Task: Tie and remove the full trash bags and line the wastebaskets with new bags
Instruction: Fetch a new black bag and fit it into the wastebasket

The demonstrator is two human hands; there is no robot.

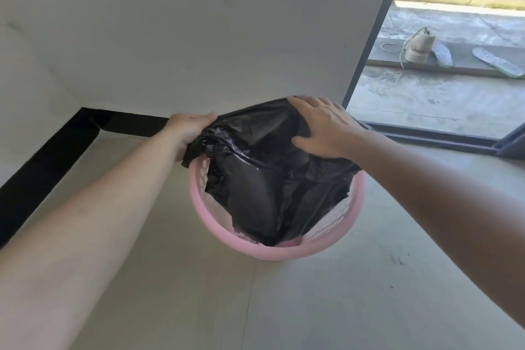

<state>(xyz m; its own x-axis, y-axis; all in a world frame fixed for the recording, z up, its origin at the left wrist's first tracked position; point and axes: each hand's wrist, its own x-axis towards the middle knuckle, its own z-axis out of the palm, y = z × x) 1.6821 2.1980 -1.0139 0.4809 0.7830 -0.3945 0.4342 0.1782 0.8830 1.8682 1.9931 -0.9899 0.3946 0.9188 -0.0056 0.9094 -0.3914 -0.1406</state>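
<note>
A pink perforated wastebasket (227, 233) stands on the floor in a corner by the wall. A black trash bag (270, 179) hangs loosely inside it, its mouth raised above the rim at the far side. My left hand (189, 129) pinches the bag's left edge over the rim. My right hand (324, 128) lies over the bag's far right edge, fingers spread and curled over the plastic. The near rim of the basket is bare, and the bag's bottom reaches down toward the basket's base.
A white wall with a black baseboard (42, 167) runs behind and to the left. At right is a glass door frame (369, 45); outside lie a boot (417, 45) and insoles (497, 62). Grey floor surrounds the basket.
</note>
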